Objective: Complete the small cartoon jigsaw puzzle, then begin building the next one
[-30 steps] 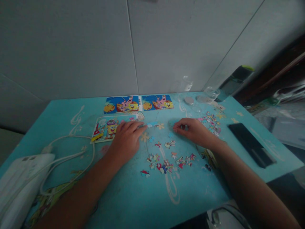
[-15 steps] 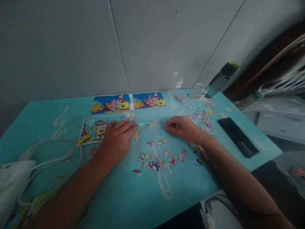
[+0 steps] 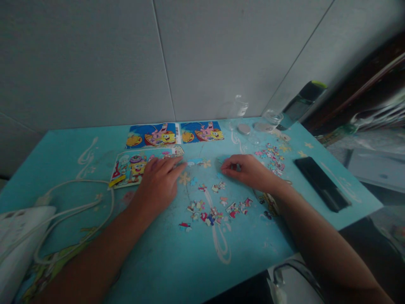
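Your left hand (image 3: 160,181) lies flat, palm down, fingers spread and holding nothing; its fingertips rest on the right edge of the partly built cartoon puzzle (image 3: 133,169). Your right hand (image 3: 249,171) is curled, fingertips pinched down on a small puzzle piece (image 3: 236,167) against the bench (image 3: 158,253); the piece is mostly hidden, so can't tell if it's lifted or just pressed.

Between the hands: a few pale blue pieces (image 3: 194,162) and a star-shaped print. Just below them, a loose scatter of coloured pieces (image 3: 215,209) sits near the bench middle. A second pile of pieces (image 3: 272,158) lies just beyond your right wrist.

Behind the puzzle, two cartoon reference cards (image 3: 175,134) lie side by side near the wall. Clear cups and lids (image 3: 253,120) stand at the far right corner. A black flat case (image 3: 322,183) lies at the right edge. White cable (image 3: 79,202) loops across the left side to a white power strip (image 3: 19,236).
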A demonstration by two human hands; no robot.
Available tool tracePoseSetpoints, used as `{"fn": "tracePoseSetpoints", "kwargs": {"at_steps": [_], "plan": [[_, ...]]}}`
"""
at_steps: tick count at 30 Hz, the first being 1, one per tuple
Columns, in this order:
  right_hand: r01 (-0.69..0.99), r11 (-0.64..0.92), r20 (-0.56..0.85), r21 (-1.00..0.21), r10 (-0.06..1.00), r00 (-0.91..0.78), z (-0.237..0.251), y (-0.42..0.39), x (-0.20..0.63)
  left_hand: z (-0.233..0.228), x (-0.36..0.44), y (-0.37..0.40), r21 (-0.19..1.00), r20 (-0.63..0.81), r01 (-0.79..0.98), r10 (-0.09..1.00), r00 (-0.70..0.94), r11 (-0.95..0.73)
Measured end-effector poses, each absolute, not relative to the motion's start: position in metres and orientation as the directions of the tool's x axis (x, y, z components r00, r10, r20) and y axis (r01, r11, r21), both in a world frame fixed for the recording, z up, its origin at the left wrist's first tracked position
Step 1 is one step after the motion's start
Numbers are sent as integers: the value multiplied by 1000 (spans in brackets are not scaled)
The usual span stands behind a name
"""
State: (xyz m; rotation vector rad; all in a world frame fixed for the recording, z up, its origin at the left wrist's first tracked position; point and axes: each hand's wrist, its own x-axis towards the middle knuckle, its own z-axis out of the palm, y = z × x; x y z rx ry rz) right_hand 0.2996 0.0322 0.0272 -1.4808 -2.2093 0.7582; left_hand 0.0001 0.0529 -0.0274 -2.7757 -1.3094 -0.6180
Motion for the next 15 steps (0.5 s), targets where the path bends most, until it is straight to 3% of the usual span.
{"fn": "tracePoseSetpoints", "kwargs": {"at_steps": [11, 15], "plan": [[703, 328, 13, -631, 910, -414, 24, 31, 301, -22, 1, 52, 159, 407, 727, 715, 568, -668], [707, 344, 26, -618, 908, -418, 23, 29, 300, -6, 3, 47, 8, 423, 667, 607, 673, -745]]}}
